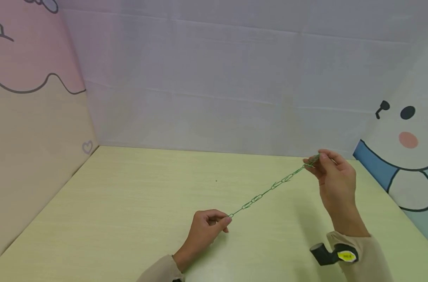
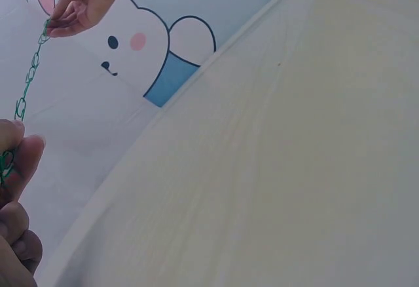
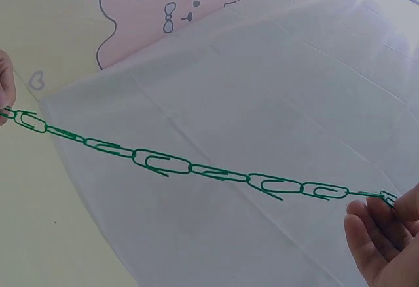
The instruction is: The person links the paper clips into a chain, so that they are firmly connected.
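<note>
A chain of green paper clips (image 1: 267,191), linked end to end, stretches taut between my two hands. In the head view my left hand (image 1: 207,228) pinches its lower end between thumb and fingers, low over the table. Higher up and farther to the right, my right hand (image 1: 337,178) pinches the other end, where some clips bunch at the fingertips. The right wrist view shows the single links of the paper clip chain (image 3: 219,173) hooked through one another. Green wire also shows between the left fingers (image 2: 26,162) in the left wrist view.
The pale yellow table (image 1: 129,196) reaches back to a whitish cloth wall (image 1: 214,78). Side panels with cartoon drawings stand at the left (image 1: 31,137) and right (image 1: 411,172). A black strap with a small camera mount (image 1: 326,254) sits on the right sleeve.
</note>
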